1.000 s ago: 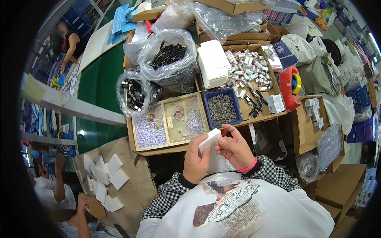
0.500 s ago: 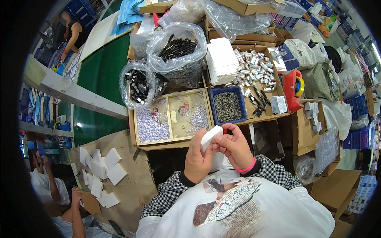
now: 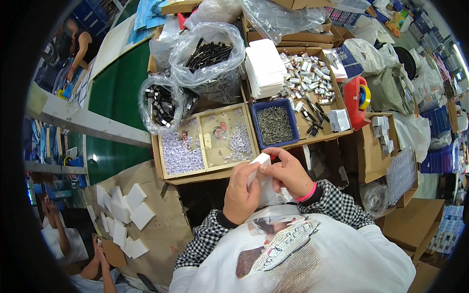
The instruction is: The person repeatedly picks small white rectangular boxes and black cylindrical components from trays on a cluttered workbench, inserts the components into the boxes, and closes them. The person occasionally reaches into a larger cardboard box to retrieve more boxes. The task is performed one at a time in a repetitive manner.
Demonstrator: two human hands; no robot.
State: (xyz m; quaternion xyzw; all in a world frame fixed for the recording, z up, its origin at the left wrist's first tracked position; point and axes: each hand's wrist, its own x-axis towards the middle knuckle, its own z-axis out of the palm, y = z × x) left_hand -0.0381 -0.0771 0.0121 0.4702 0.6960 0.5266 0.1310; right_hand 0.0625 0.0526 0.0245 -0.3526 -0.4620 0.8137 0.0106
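Observation:
A small white box (image 3: 262, 159) is held between both hands in front of my chest. My left hand (image 3: 241, 193) is closed round its left side, with the thumb bent inward. The fingers and thumb of my right hand (image 3: 291, 175) grip its upper right side. Part of the box is hidden behind the fingers, and I cannot tell whether its end is open. Just beyond my hands lie a wooden tray (image 3: 201, 141) with two compartments of tiny pale pieces and a blue bin (image 3: 253, 124) of small metal screws.
Several white boxes (image 3: 142, 216) lie on cardboard at the left. Plastic bags of black parts (image 3: 207, 56) stand behind the tray. White cards (image 3: 266, 68) are stacked beside a carton of small silvery parts (image 3: 312, 73). A red tape dispenser (image 3: 352, 105) stands right. Co-workers are at the left.
The white box has tilted more upright, and my right fingers have shifted on it. A bit of red near my right fingers no longer shows. The whole view has shifted slightly.

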